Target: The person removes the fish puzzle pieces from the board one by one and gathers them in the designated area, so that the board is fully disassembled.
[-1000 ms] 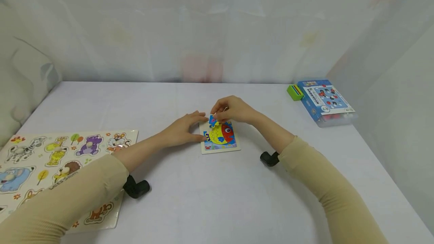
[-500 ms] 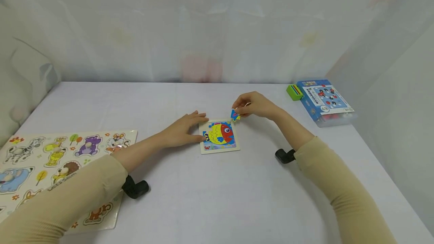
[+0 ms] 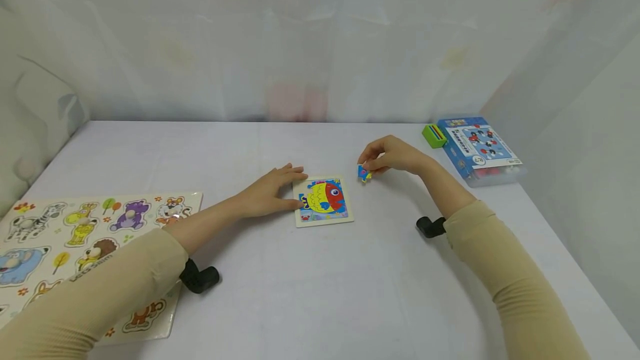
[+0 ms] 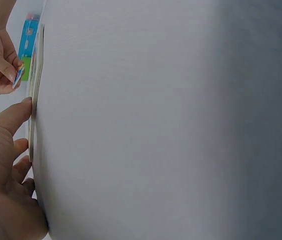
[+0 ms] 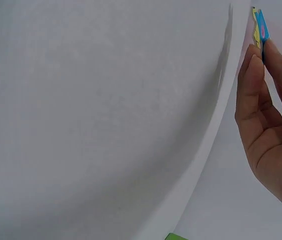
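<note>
A small square puzzle board (image 3: 325, 221) with a pale frame lies flat on the table. Its picture is a yellow fish with a red head, and the picture's upper left corner looks pale. The left hand (image 3: 270, 192) rests at the board's left side, thumb and fingers spread and touching its edge. In the left wrist view, that thumb (image 4: 16, 117) lies on the board's edge. To the right of the board, the right hand (image 3: 392, 154) pinches a blue and yellow puzzle piece (image 3: 363, 173) between thumb and fingers. The right wrist view shows this piece (image 5: 262, 27) edge-on at the fingertips.
A large animal puzzle board (image 3: 150, 260) lies at left, partly under the left forearm. At the back right sit a blue box (image 3: 467, 151) with a clear end and a small green block (image 3: 434, 136) with striped contents. White tablecloth (image 3: 300, 293) covers the table.
My right hand has lifted the puzzle piece off the fish board's upper left and carried it to the right, beyond the board. My left hand has stayed in place.
</note>
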Demonstrator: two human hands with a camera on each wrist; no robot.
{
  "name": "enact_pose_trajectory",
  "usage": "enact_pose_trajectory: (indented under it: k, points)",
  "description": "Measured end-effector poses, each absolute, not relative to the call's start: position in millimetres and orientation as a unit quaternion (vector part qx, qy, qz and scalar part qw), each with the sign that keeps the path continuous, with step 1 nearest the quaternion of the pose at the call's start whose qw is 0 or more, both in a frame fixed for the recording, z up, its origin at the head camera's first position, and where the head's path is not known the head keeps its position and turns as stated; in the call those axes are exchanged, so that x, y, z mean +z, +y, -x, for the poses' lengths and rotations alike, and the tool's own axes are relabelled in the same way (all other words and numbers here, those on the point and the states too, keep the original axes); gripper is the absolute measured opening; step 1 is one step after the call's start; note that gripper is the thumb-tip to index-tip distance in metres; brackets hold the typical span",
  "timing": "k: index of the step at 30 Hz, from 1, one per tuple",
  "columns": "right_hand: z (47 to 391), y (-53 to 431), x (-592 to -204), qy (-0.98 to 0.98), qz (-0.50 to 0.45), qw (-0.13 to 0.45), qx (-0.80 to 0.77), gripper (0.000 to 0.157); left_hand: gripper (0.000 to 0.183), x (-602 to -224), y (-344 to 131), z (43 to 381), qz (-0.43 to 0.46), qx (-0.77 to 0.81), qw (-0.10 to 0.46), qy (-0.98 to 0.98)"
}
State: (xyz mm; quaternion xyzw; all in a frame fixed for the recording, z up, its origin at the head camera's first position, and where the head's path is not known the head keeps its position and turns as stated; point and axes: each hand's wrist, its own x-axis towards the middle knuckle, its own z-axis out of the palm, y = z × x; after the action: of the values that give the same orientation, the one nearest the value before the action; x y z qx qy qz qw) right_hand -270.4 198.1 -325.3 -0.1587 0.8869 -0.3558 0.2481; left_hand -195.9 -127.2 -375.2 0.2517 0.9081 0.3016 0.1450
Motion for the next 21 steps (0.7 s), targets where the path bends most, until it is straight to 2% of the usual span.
enact_pose_trajectory:
  k: [12,21]
  points:
    - [273,202,-332,0.883,0.158,0.292,-0.333,0.018,0.07,-374,-127,195,-0.254,0.299,0.143,0.909]
    - [273,200,-336,0.893,0.159,0.284,-0.312,0.018,0.07,-373,-126,195,-0.255,0.297,0.14,0.91]
